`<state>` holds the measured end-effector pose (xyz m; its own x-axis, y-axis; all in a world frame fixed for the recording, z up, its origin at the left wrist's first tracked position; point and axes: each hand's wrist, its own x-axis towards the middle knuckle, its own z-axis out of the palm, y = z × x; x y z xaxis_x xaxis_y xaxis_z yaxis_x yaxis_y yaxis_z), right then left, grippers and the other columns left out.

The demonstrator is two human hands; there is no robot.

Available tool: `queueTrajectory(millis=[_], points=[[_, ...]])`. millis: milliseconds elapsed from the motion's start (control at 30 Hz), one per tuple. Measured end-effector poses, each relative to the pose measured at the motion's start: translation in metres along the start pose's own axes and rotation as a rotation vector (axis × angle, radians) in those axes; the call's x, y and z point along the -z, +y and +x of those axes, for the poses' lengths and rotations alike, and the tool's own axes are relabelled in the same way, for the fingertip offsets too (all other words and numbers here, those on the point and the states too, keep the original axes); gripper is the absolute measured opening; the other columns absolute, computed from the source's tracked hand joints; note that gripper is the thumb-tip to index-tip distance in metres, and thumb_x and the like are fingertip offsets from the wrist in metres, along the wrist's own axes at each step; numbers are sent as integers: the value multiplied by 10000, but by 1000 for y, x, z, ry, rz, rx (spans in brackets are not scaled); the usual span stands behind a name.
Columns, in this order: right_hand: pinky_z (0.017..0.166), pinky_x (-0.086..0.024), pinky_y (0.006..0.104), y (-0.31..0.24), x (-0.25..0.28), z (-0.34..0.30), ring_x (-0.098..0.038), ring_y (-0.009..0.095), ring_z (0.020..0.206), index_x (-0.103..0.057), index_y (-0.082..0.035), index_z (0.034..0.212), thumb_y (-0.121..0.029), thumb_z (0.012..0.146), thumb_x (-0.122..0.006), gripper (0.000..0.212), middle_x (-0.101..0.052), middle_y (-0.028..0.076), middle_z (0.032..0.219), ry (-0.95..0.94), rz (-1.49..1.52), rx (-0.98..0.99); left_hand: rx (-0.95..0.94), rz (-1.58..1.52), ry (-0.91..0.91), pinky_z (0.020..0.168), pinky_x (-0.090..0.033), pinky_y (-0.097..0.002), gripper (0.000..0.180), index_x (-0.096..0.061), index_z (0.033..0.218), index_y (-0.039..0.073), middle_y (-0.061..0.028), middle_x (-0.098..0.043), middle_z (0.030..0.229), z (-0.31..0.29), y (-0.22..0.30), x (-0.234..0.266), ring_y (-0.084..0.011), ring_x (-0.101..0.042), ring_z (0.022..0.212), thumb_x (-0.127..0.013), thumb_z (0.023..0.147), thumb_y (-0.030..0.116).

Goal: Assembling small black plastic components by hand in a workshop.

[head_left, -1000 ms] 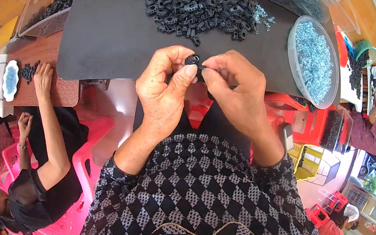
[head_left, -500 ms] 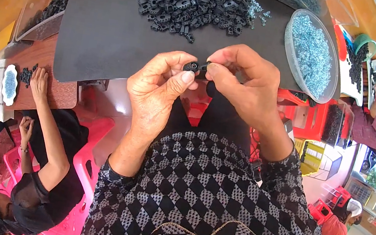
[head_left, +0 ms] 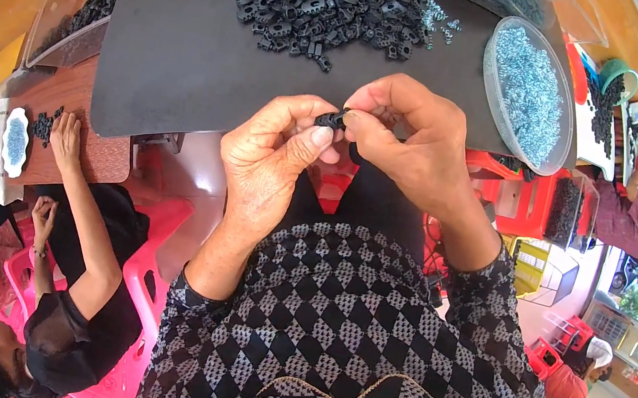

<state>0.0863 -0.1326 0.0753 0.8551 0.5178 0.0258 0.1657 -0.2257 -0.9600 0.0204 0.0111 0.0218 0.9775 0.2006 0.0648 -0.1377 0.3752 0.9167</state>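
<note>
My left hand (head_left: 265,158) pinches a small black plastic cord lock (head_left: 330,120) between thumb and fingers, near the table's front edge. My right hand (head_left: 411,140) is closed on the right end of the same piece, thumb and forefinger pressed together there. The two hands nearly meet, so fingertips cover much of the piece. Beyond them lies a heap of black cord lock parts (head_left: 325,10) on the dark table (head_left: 171,48). A few loose springs (head_left: 441,24) lie at the heap's right side. To the right, a clear round tub (head_left: 489,63) is full of small metal springs (head_left: 529,95).
Clear bins (head_left: 529,0) stand along the table's far edge. At the left, a co-worker's hand (head_left: 67,140) rests by black parts on a brown table (head_left: 101,112), beside a white dish (head_left: 13,163). Pink chairs (head_left: 153,256) and a red stool (head_left: 517,200) stand close by.
My two hands have drawn closer. The small black part in my right fingers now meets the piece in my left hand, and the spring end seen before is hidden.
</note>
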Motion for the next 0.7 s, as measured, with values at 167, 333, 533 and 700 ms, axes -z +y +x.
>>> queueTrajectory(millis=[167, 333, 533, 700], points=[[539, -472, 211, 4, -3, -2, -584, 61, 613, -585, 29, 867, -39, 826, -620, 86, -632, 33, 706, 9, -20, 79, -6, -39, -2, 629, -507, -202, 172, -600, 1020, -50, -71, -652, 871, 0, -4, 1, -93, -595, 695, -609, 863, 19], [477, -462, 217, 6, -3, -2, -576, 57, 554, -567, 25, 870, -70, 845, -612, 108, -627, 48, 679, 21, -11, 130, -36, -20, -2, 623, -503, -198, 175, -600, 1022, -50, -67, -649, 865, -1, -2, -2, -86, -585, 680, -612, 855, 0], [618, -492, 220, 8, -1, -4, -605, 73, 706, -617, 34, 889, -21, 802, -640, 106, -648, 43, 786, -1, -107, 112, -26, 105, 50, 601, -485, -191, 140, -624, 973, -49, -41, -622, 815, -4, 0, -2, -74, -566, 660, -627, 842, 2], [488, -462, 249, 7, -7, -7, -584, 97, 565, -586, 15, 881, -49, 835, -608, 83, -590, 57, 691, 51, -132, 212, -70, 144, 50, 587, -478, -190, 125, -631, 947, -51, -31, -603, 795, -5, 1, -1, -69, -557, 651, -635, 834, 2]])
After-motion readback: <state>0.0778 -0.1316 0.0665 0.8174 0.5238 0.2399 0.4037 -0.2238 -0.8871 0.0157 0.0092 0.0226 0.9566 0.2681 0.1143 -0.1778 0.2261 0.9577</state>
